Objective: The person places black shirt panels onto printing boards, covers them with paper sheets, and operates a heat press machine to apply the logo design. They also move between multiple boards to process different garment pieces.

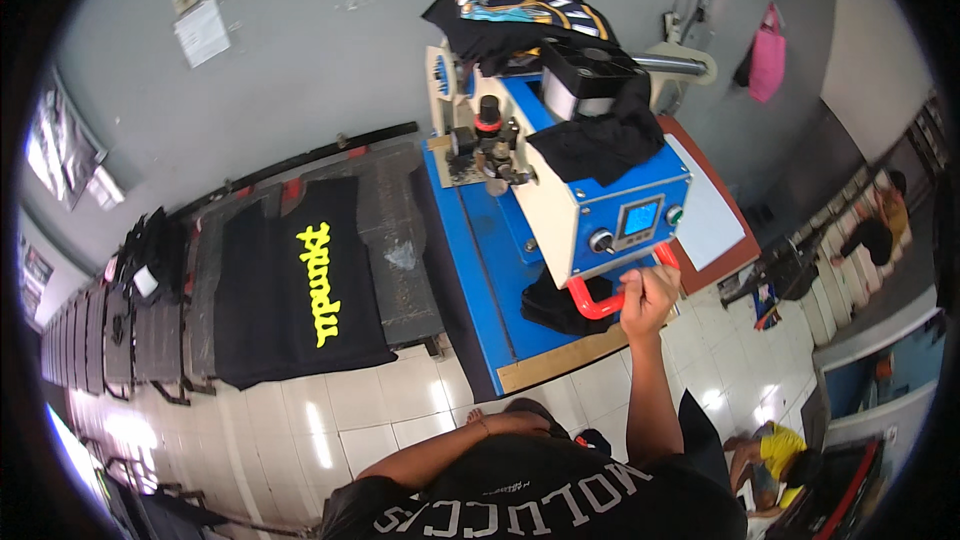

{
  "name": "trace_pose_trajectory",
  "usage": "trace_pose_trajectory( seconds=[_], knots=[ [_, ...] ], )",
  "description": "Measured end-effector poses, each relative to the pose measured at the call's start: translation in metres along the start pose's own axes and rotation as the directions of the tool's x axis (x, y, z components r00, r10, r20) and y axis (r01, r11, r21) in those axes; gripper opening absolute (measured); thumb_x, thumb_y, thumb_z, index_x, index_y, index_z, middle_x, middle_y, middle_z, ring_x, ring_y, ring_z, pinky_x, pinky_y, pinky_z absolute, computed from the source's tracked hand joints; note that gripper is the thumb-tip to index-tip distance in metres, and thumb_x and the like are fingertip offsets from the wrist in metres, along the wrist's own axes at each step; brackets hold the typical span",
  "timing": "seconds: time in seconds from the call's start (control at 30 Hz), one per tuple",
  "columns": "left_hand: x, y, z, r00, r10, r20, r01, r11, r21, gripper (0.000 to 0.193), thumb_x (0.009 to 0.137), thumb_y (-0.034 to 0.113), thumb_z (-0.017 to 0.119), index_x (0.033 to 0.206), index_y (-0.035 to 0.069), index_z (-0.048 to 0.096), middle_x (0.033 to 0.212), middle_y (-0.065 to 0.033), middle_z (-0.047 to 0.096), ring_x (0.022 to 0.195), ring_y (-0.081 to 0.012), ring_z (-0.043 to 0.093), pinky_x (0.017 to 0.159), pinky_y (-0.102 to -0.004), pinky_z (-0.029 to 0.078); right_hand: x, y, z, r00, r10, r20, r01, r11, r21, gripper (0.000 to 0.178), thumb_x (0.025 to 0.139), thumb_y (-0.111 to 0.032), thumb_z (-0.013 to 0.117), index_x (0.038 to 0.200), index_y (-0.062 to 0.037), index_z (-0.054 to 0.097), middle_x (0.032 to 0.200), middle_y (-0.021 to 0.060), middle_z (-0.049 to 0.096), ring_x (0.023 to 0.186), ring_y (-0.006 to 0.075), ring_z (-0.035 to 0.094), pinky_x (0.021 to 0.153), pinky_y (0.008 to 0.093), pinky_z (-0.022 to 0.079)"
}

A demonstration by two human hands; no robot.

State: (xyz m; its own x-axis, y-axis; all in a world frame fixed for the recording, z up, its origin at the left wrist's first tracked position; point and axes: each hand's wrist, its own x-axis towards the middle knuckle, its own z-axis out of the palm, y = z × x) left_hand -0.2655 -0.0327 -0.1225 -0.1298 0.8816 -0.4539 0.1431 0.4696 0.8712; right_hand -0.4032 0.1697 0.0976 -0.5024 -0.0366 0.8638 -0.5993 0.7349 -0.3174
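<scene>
My right hand (pixel 648 302) is wrapped round the red handle (pixel 597 304) at the front of a blue and cream heat press (pixel 625 195). My left hand (pixel 520 423) is low in front of my body, away from the press; its fingers do not show clearly. Under the press head, a black cloth (pixel 560 305) sticks out over the blue base. Left of the machine, a black garment (pixel 300 290) with bright yellow lettering lies spread on a dark grey platen.
More dark platens (pixel 155 335) line up to the left, with black cloth (pixel 150 250) piled on one. A printed black garment (pixel 520 10) and a black cloth (pixel 605 135) lie on the press. Right of it is a white-topped board (pixel 705 210). A person in yellow (pixel 785 455) sits lower right.
</scene>
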Motion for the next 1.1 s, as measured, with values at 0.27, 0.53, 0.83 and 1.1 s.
trace_pose_trajectory(
  seconds=[0.27, 0.53, 0.83, 1.1],
  knots=[
    [-0.067, -0.129, 0.054, 0.833, -0.33, -0.444, 0.079, 0.865, -0.496, 0.043, 0.101, 0.029, 0.046, 0.131, -0.002, 0.052, 0.123, -0.0158, 0.061, 0.109, -0.0278, 0.061, 0.095, -0.0401, 0.047, -0.001, -0.004, 0.004, 0.999, 0.0, -0.042, 0.002, 0.999, 0.046, 0.028, 0.086, -0.012, 0.048, 0.062, -0.0058, 0.06, 0.051, 0.0015, 0.056, 0.054, 0.0217, 0.048, 0.072, 0.0367, 0.039],
    [-0.074, -0.129, 0.038, 0.637, -0.479, -0.604, -0.626, 0.135, -0.768, 0.036, 0.097, 0.011, 0.057, 0.132, 0.006, 0.051, 0.116, -0.0082, 0.061, 0.1, -0.021, 0.063, 0.092, -0.0414, 0.051, -0.004, 0.01, 0.013, 0.981, -0.106, -0.161, 0.112, 0.993, 0.029, 0.031, 0.085, -0.015, 0.043, 0.061, -0.0056, 0.059, 0.05, 0.0026, 0.053, 0.047, 0.0215, 0.047, 0.066, 0.0364, 0.038],
    [-0.079, -0.119, 0.039, 0.594, -0.508, -0.623, -0.595, 0.244, -0.766, 0.018, 0.098, 0.018, 0.06, 0.114, 0.012, 0.062, 0.106, 0.0028, 0.067, 0.095, -0.0117, 0.06, 0.092, -0.0385, 0.049, -0.001, 0.005, 0.009, 0.983, -0.094, -0.159, 0.101, 0.994, 0.039, 0.029, 0.084, -0.014, 0.045, 0.06, -0.006, 0.06, 0.052, 0.0031, 0.055, 0.048, 0.0218, 0.048, 0.065, 0.0361, 0.038],
    [-0.077, -0.128, 0.043, 0.57, -0.492, -0.658, -0.586, 0.318, -0.746, 0.019, 0.098, 0.022, 0.06, 0.116, 0.015, 0.062, 0.106, 0.0044, 0.066, 0.096, -0.0101, 0.06, 0.087, -0.0366, 0.05, -0.002, 0.006, 0.007, 0.988, -0.086, -0.129, 0.089, 0.996, 0.016, 0.024, 0.08, -0.012, 0.049, 0.059, -0.0058, 0.059, 0.056, 0.0052, 0.058, 0.05, 0.0233, 0.048, 0.066, 0.0369, 0.039]
  ],
)
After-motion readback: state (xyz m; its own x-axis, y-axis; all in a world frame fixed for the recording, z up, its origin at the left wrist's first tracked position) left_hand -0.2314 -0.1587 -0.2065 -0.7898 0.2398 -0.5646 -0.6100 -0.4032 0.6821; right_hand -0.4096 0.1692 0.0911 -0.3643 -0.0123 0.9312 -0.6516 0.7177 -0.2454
